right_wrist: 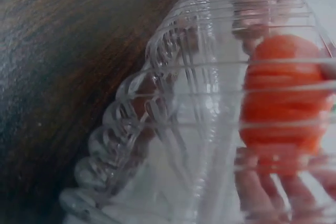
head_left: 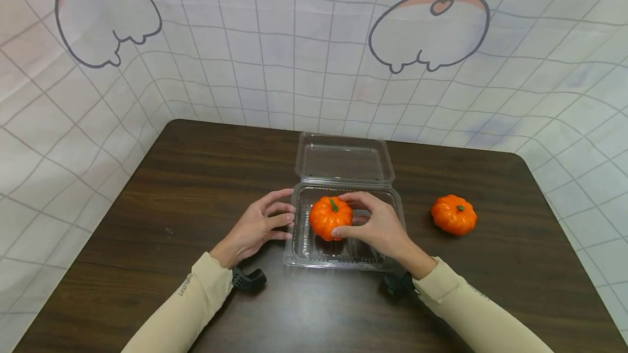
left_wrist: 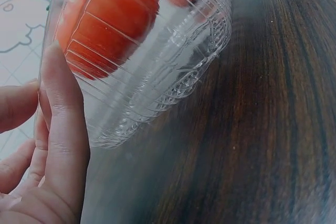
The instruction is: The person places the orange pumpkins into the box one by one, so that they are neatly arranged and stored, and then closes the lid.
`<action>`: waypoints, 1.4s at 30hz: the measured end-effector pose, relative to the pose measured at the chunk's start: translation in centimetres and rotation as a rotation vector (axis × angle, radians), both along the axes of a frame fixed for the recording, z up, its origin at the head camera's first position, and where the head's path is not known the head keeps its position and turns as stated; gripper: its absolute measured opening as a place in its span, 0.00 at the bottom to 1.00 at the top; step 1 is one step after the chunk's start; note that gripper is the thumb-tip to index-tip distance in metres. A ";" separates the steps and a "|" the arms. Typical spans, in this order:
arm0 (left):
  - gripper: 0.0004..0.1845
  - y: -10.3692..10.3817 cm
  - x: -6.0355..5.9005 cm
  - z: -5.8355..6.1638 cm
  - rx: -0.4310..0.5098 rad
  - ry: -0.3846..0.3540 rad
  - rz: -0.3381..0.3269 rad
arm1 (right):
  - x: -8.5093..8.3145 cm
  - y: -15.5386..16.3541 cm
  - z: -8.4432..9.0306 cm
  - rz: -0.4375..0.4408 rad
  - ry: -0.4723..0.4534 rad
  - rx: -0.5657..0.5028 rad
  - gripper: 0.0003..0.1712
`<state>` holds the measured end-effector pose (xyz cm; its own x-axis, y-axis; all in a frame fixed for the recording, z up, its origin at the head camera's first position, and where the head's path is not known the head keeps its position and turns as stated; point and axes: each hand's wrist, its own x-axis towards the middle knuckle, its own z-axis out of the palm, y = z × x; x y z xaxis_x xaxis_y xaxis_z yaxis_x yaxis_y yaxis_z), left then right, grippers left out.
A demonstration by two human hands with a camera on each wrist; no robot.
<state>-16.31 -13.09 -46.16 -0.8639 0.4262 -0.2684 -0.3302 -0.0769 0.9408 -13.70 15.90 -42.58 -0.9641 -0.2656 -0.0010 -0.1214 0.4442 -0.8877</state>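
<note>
The left hand (head_left: 260, 227) rests with straight fingers against the near-left wall of the clear clamshell box (head_left: 314, 252) on the counter (head_left: 196, 178). Inside it, the right hand (head_left: 378, 227) pinches a small orange pumpkin (head_left: 330, 217) around its ribbed sides; it is probably light, firm and slightly slick. Right of the box, well apart, lies a second pumpkin (head_left: 453, 214).

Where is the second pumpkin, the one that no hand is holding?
In the head view, the loose pumpkin lies on the dark table, to the right of the clear open container, apart from it and from the right hand.
</note>
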 end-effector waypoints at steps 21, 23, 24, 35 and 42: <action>0.34 0.2 0.0 0.1 0.020 0.009 0.003 | -0.4 -0.2 -0.5 0.075 -0.041 0.117 0.39; 0.34 0.2 0.0 0.1 0.019 0.008 0.001 | -0.3 -0.3 -0.4 0.081 -0.044 0.136 0.40; 0.34 0.2 0.1 0.1 0.017 0.007 0.001 | -0.2 -0.3 -0.5 0.084 -0.048 0.139 0.40; 0.34 0.0 0.4 0.1 0.009 0.013 0.004 | 0.0 -0.4 -0.4 0.109 -0.061 0.130 0.40; 0.34 0.2 0.1 0.0 0.014 0.017 -0.006 | -0.1 -0.2 -0.4 0.114 -0.072 0.134 0.41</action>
<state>-16.22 -12.93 -46.19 -0.8657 0.4350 -0.2477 -0.3148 -0.0883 0.9450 -13.80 15.69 -42.98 -0.9240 -0.3659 -0.1115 -0.1161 0.5459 -0.8298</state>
